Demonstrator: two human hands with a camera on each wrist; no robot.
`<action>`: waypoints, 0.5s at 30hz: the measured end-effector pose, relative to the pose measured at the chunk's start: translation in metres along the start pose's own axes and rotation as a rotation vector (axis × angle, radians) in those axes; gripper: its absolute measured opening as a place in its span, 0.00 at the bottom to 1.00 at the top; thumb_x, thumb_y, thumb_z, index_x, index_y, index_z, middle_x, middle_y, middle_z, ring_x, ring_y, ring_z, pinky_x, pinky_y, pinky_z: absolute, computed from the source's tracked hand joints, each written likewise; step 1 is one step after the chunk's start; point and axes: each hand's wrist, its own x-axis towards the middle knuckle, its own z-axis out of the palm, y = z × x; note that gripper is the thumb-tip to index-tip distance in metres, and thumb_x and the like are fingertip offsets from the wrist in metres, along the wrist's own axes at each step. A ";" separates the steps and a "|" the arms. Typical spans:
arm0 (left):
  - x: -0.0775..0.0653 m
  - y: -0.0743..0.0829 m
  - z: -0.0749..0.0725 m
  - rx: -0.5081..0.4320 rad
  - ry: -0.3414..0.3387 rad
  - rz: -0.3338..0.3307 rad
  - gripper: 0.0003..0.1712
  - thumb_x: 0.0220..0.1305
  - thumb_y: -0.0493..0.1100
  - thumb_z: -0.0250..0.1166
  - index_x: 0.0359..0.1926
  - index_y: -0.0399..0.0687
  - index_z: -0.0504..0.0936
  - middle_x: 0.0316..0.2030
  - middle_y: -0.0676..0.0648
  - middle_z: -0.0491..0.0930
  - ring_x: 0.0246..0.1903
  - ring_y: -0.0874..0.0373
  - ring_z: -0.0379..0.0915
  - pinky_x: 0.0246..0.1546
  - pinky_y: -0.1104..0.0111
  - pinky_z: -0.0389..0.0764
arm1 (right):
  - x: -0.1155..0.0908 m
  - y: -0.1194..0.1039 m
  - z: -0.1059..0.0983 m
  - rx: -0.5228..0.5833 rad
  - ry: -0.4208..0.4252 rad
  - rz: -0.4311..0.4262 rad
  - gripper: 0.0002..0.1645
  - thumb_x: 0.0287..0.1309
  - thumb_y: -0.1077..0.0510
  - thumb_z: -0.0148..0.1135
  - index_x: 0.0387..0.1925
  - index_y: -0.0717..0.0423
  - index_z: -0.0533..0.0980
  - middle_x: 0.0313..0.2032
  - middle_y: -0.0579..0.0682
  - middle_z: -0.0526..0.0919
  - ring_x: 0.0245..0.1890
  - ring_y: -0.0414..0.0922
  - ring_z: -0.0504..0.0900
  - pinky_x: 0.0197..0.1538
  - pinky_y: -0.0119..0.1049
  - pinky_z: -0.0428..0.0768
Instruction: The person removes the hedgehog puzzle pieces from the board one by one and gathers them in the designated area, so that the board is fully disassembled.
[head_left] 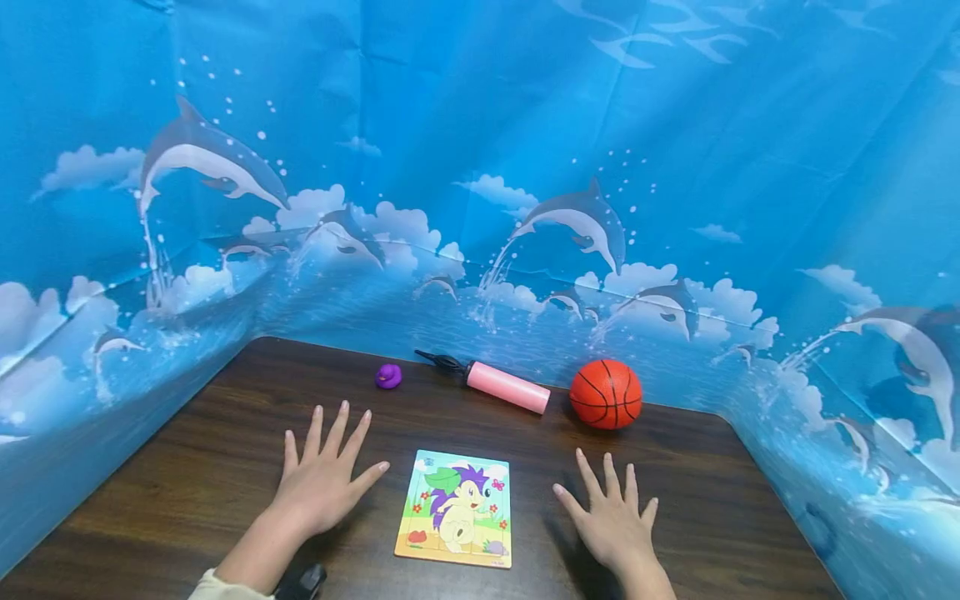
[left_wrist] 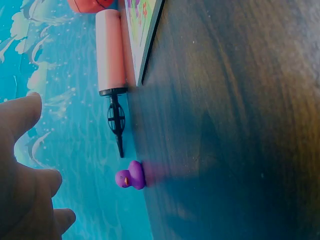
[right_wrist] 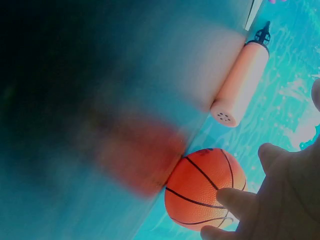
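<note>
Fingers spread and straight, my left hand (head_left: 321,483) is held over the left part of the table and grips nothing. On the other side, my right hand (head_left: 617,527) is spread the same way, also without anything in it. Between them lies a square picture puzzle (head_left: 454,510) showing a purple-haired hedgehog. A purple rubber duck (head_left: 388,377) sits beyond the left hand. Beyond the puzzle lies a pink hand pump (head_left: 508,387) with a black nozzle. An orange toy basketball (head_left: 606,394) rests past the right fingertips, apart from them in the head view.
The dark wooden table (head_left: 187,467) has rounded far corners. A blue curtain (head_left: 465,100) printed with dolphins and clouds hangs along its back and both sides. A black strap device (head_left: 302,582) sits at the left wrist.
</note>
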 end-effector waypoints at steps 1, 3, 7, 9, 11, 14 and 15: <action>0.000 -0.001 0.000 -0.004 -0.001 0.001 0.52 0.66 0.75 0.47 0.78 0.48 0.51 0.77 0.33 0.39 0.73 0.29 0.21 0.61 0.34 0.15 | 0.000 -0.001 0.000 -0.002 0.000 -0.003 0.51 0.60 0.20 0.43 0.77 0.38 0.54 0.75 0.66 0.47 0.73 0.72 0.35 0.60 0.80 0.31; -0.001 -0.001 0.000 -0.013 0.001 0.003 0.51 0.66 0.75 0.47 0.78 0.48 0.51 0.77 0.33 0.39 0.73 0.30 0.21 0.61 0.34 0.15 | 0.000 -0.001 0.000 -0.005 0.001 -0.006 0.51 0.60 0.20 0.43 0.77 0.38 0.54 0.75 0.66 0.48 0.73 0.72 0.35 0.60 0.80 0.32; -0.002 -0.004 0.000 -0.036 -0.001 0.007 0.51 0.67 0.75 0.47 0.78 0.48 0.51 0.77 0.33 0.38 0.73 0.30 0.20 0.61 0.34 0.13 | -0.001 -0.004 0.000 -0.016 0.004 -0.014 0.50 0.60 0.20 0.43 0.77 0.37 0.54 0.75 0.66 0.48 0.73 0.72 0.36 0.61 0.80 0.33; -0.001 -0.005 0.001 -0.042 -0.003 0.007 0.51 0.67 0.75 0.47 0.78 0.48 0.51 0.77 0.32 0.38 0.73 0.30 0.20 0.61 0.35 0.13 | -0.001 -0.005 -0.001 -0.018 0.005 -0.014 0.50 0.60 0.20 0.43 0.77 0.37 0.55 0.75 0.66 0.48 0.73 0.72 0.35 0.61 0.80 0.32; 0.000 -0.005 0.001 -0.043 -0.006 0.004 0.51 0.67 0.75 0.47 0.78 0.48 0.51 0.77 0.32 0.38 0.73 0.30 0.20 0.61 0.35 0.12 | 0.000 -0.005 -0.001 -0.016 0.005 -0.015 0.50 0.60 0.20 0.43 0.77 0.38 0.55 0.76 0.66 0.48 0.73 0.72 0.35 0.61 0.80 0.32; 0.002 -0.005 0.001 -0.034 -0.012 0.004 0.52 0.67 0.76 0.45 0.78 0.49 0.51 0.77 0.33 0.38 0.73 0.30 0.21 0.61 0.34 0.14 | 0.001 -0.007 -0.001 -0.010 0.006 -0.018 0.50 0.60 0.20 0.44 0.77 0.38 0.55 0.76 0.66 0.47 0.73 0.72 0.35 0.61 0.80 0.32; 0.002 -0.004 0.001 -0.031 -0.016 0.006 0.51 0.67 0.76 0.45 0.78 0.49 0.51 0.77 0.33 0.38 0.73 0.30 0.21 0.61 0.33 0.15 | 0.001 -0.008 -0.001 -0.008 0.010 -0.022 0.50 0.60 0.21 0.45 0.77 0.38 0.56 0.76 0.66 0.48 0.73 0.72 0.36 0.61 0.80 0.32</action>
